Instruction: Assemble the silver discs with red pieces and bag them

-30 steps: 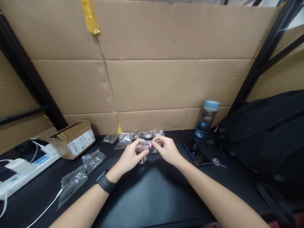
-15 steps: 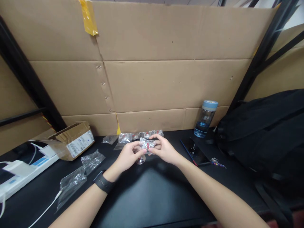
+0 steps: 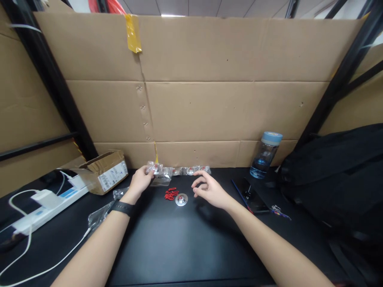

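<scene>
My left hand [image 3: 140,181] is closed on a small clear plastic packet [image 3: 155,167] with a silvery, red-marked piece inside, at the left end of a row of similar packets [image 3: 191,170] along the cardboard. My right hand [image 3: 211,189] hovers over the table with its fingers bent and apart, holding nothing. Between the hands, a round silver metal disc [image 3: 181,199] with a red centre lies flat. Just left of the disc is a small heap of red clips or links [image 3: 171,194]; their exact kind is too small to tell.
A cardboard box [image 3: 112,175] and white power strip [image 3: 56,209] with cables stand left, near crumpled plastic bags [image 3: 100,213]. On the right are a phone [image 3: 251,196], keys [image 3: 279,212], a water bottle [image 3: 266,154] and a black backpack [image 3: 335,171]. A cardboard wall [image 3: 194,111] closes the back.
My left hand has carried the packet leftward from between both hands to the row's left end. My right hand has let go of it. The disc and red heap are now uncovered; the view has shifted.
</scene>
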Demonstrator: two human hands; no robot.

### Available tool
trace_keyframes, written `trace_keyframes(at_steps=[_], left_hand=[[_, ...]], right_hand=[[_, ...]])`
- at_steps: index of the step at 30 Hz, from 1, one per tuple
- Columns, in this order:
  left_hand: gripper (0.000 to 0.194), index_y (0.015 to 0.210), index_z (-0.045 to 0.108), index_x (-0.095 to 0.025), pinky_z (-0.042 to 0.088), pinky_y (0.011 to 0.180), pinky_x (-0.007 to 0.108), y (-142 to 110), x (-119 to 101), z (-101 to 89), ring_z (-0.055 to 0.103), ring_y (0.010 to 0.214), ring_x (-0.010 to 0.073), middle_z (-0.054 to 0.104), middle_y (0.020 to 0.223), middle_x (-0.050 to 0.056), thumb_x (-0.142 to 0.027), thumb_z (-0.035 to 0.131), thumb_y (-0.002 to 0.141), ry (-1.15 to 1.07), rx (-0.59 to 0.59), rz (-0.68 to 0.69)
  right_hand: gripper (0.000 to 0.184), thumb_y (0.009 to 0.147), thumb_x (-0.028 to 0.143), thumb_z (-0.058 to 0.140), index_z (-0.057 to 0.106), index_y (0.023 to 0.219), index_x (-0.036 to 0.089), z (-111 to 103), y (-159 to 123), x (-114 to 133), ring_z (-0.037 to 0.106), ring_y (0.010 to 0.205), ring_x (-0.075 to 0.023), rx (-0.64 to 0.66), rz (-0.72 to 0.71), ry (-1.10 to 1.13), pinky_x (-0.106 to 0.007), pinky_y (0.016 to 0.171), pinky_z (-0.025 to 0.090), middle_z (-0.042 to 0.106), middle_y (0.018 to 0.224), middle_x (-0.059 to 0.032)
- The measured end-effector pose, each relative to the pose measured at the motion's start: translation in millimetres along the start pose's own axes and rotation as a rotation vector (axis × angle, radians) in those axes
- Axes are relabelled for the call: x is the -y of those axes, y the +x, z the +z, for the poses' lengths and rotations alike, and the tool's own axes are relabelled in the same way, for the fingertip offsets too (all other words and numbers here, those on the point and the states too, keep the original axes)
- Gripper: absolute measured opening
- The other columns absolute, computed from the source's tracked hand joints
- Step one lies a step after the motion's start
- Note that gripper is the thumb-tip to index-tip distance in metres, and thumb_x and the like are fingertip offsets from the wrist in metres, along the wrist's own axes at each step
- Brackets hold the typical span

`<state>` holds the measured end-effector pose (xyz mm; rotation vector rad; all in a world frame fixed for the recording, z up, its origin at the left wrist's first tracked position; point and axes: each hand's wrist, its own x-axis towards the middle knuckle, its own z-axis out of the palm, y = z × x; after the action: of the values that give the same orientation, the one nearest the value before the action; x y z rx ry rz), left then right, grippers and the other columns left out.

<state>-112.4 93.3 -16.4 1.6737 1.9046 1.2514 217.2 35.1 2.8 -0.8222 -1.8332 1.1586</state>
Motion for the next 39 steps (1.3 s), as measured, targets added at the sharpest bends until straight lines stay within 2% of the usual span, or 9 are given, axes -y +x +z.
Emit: trace_keyframes(at_steps=[5,10,14,18,24,27,31,35,39], left_hand=[[0.053,0.133,0.058,-0.012,0.049,0.092,0.041,-5,9,6.8,0.069,0.106,0.0362,0.075,0.105,0.018,-0.023,0.065,0.081,0.202,0.002,0.010],[0.058,0.139,0.053,-0.025,0.049,0.091,0.037,-9,5,11.8,0.071,0.100,0.0300,0.076,0.100,0.008,-0.018,0.061,0.082,0.251,0.026,0.107],[0.055,0.137,0.052,-0.028,0.052,0.083,0.031,-10,-1,15.9,0.074,0.084,0.0223,0.076,0.087,0.000,-0.021,0.061,0.083,0.119,-0.025,0.134],[0.046,0.129,0.056,-0.021,0.056,0.074,0.030,-15,-5,29.7,0.075,0.079,0.0220,0.078,0.083,0.003,-0.025,0.058,0.084,-0.084,0.016,0.034],[0.031,0.108,0.072,-0.014,0.057,0.086,0.032,-20,-8,45.6,0.075,0.096,0.0243,0.079,0.103,0.011,-0.028,0.055,0.086,-0.085,0.209,0.108],[0.037,0.118,0.072,-0.020,0.052,0.100,0.036,-25,-12,45.0,0.071,0.108,0.0254,0.076,0.117,0.007,-0.028,0.059,0.084,-0.014,0.292,0.190],[0.048,0.136,0.063,-0.032,0.038,0.114,0.046,-35,-20,42.3,0.055,0.131,0.0291,0.064,0.139,0.003,-0.032,0.061,0.087,0.153,0.334,0.288],[0.047,0.148,0.045,-0.043,0.030,0.112,0.059,-42,-27,41.7,0.037,0.145,0.0330,0.045,0.157,0.001,-0.045,0.041,0.102,0.457,0.342,0.385],[0.048,0.152,0.035,-0.048,0.023,0.113,0.063,-45,-30,42.9,0.029,0.150,0.0333,0.040,0.160,-0.001,-0.053,0.025,0.105,0.506,0.393,0.442]], right_hand=[[0.047,0.085,0.027,0.066,0.045,0.128,0.025,-2,1,-1,0.072,0.072,-0.0145,-0.009,-0.017,0.010,-0.030,0.071,0.055,0.063,0.102,-0.0027],[0.048,0.085,0.025,0.067,0.045,0.127,0.026,-4,1,-1,0.072,0.072,-0.0147,-0.006,-0.015,0.016,-0.029,0.070,0.054,0.062,0.102,-0.0022],[0.048,0.085,0.024,0.066,0.045,0.128,0.027,-4,1,-1,0.072,0.073,-0.0150,0.001,-0.009,0.001,-0.029,0.070,0.053,0.063,0.102,-0.0023],[0.048,0.085,0.025,0.066,0.044,0.128,0.027,-3,0,-1,0.072,0.072,-0.0146,0.018,-0.004,-0.025,-0.028,0.069,0.053,0.063,0.103,-0.0026],[0.044,0.084,0.025,0.066,0.047,0.124,0.025,-1,-1,2,0.071,0.070,-0.0144,0.034,0.005,-0.044,-0.027,0.065,0.053,0.063,0.102,-0.0030],[0.043,0.083,0.024,0.067,0.049,0.122,0.025,0,-2,3,0.070,0.069,-0.0132,0.048,0.008,-0.055,-0.026,0.064,0.053,0.063,0.102,-0.0028],[0.042,0.084,0.024,0.066,0.050,0.123,0.025,-1,-2,2,0.069,0.068,-0.0123,0.076,0.002,-0.063,-0.024,0.062,0.052,0.064,0.102,-0.0029],[0.042,0.085,0.025,0.067,0.050,0.123,0.025,-1,-3,0,0.069,0.068,-0.0123,0.119,-0.005,-0.082,-0.023,0.061,0.052,0.064,0.101,-0.0032],[0.043,0.085,0.025,0.067,0.050,0.124,0.026,0,-3,0,0.068,0.067,-0.0118,0.140,-0.003,-0.106,-0.023,0.061,0.052,0.065,0.100,-0.0023]])
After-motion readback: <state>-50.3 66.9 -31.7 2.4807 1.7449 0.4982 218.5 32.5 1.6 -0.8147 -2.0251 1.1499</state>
